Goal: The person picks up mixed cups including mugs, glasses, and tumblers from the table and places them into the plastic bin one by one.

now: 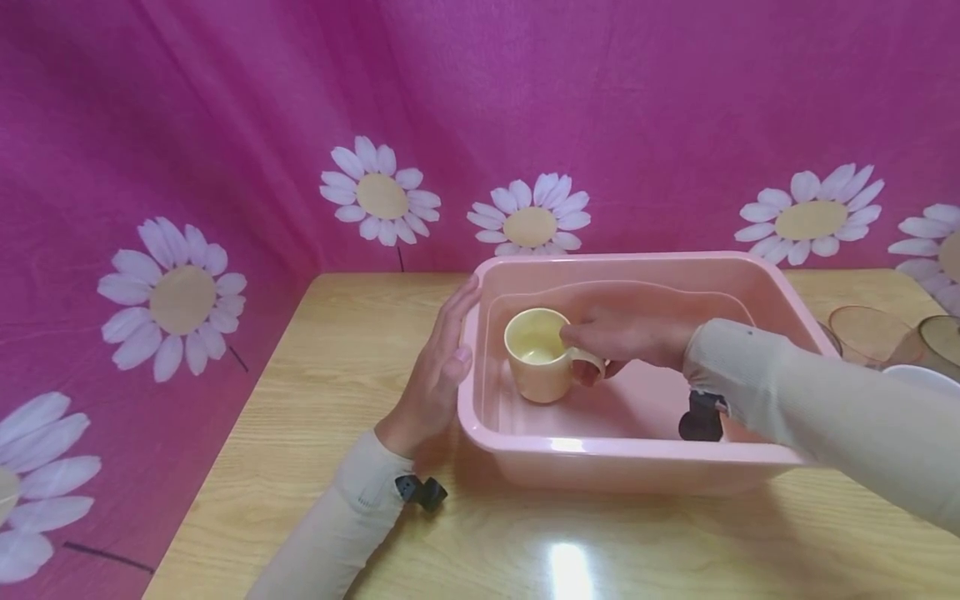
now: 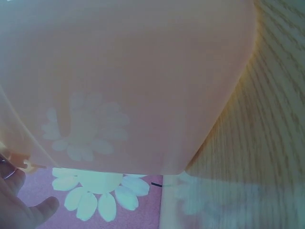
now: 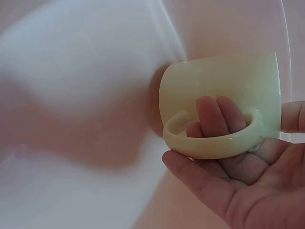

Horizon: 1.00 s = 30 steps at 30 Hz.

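Note:
A pale yellow mug (image 1: 542, 382) stands upright inside the left part of a pink plastic tub (image 1: 637, 451). My right hand (image 1: 630, 337) grips it by the handle, the thumb at the rim. In the right wrist view, fingers (image 3: 209, 117) pass through the loop of the mug's handle (image 3: 209, 147), and the mug's base is close to the tub's floor. Outside the tub, my left hand (image 1: 433, 371) rests against its left rim with fingers extended. The left wrist view mostly holds the tub's outer wall (image 2: 143, 71), with part of that hand at the lower left corner.
The tub is on a wooden table (image 1: 360, 333). To its right, partly hidden by my right sleeve, are a clear glass with an orange rim (image 1: 870, 333), a brownish glass (image 1: 941, 342) and a white dish (image 1: 922, 377). A magenta cloth with daisies (image 1: 637, 108) hangs behind.

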{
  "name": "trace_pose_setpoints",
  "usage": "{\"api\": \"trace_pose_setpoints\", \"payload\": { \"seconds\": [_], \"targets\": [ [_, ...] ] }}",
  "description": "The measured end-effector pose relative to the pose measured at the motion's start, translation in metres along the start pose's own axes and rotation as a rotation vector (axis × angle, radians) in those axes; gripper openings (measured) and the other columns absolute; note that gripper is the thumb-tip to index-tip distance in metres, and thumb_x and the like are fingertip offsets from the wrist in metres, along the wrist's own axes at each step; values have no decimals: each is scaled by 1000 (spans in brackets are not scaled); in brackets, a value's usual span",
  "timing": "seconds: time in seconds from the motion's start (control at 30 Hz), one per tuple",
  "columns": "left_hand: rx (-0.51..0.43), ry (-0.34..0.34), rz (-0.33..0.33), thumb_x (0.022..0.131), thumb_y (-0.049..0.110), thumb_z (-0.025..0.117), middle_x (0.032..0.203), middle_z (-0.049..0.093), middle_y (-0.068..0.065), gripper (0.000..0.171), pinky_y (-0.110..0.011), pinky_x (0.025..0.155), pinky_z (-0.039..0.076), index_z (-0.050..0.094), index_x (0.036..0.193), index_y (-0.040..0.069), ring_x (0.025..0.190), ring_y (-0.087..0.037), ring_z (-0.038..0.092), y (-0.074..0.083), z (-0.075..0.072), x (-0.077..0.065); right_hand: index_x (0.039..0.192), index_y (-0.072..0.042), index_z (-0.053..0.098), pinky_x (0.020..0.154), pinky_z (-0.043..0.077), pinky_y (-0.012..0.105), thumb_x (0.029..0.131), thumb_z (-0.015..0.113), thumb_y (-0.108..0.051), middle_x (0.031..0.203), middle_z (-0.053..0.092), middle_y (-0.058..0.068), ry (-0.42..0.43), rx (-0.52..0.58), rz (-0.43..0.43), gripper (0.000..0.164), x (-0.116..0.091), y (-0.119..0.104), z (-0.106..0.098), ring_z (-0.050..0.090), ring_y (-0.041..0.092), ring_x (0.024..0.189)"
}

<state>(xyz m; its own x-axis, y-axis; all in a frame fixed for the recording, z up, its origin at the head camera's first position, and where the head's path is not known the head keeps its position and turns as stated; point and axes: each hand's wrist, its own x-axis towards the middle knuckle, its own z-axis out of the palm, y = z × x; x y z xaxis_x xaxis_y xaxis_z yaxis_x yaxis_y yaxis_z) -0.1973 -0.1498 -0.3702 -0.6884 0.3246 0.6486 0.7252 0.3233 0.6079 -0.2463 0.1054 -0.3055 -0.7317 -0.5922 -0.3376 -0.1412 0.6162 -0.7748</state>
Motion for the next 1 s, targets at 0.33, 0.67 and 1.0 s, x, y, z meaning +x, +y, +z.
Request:
{"api": "trace_pose_setpoints", "payload": {
  "seconds": [0.33,0.67,1.0],
  "targets": [
    [-8,-17,-29,95,44,25,159,20,-2,65,-52,112,26,24,150,9,145,-19,19,2,-2,1,93,-5,59,75,55,45,95,51,-31,78,65,17,-13,-24,34,28,2,3,2,64,30,77],
    [-1,-9,-27,96,45,23,158,21,-3,66,-51,112,28,24,150,8,145,-19,20,0,-1,1,82,1,54,72,57,45,91,48,-16,73,62,19,-9,-40,48,20,5,2,3,63,30,71],
    [0,-12,-35,93,36,25,158,21,-3,64,-51,112,27,24,150,7,145,-19,21,2,0,1,82,4,55,73,56,50,89,48,-14,73,62,23,-40,21,61,20,7,6,5,61,31,70]
  ]
}}
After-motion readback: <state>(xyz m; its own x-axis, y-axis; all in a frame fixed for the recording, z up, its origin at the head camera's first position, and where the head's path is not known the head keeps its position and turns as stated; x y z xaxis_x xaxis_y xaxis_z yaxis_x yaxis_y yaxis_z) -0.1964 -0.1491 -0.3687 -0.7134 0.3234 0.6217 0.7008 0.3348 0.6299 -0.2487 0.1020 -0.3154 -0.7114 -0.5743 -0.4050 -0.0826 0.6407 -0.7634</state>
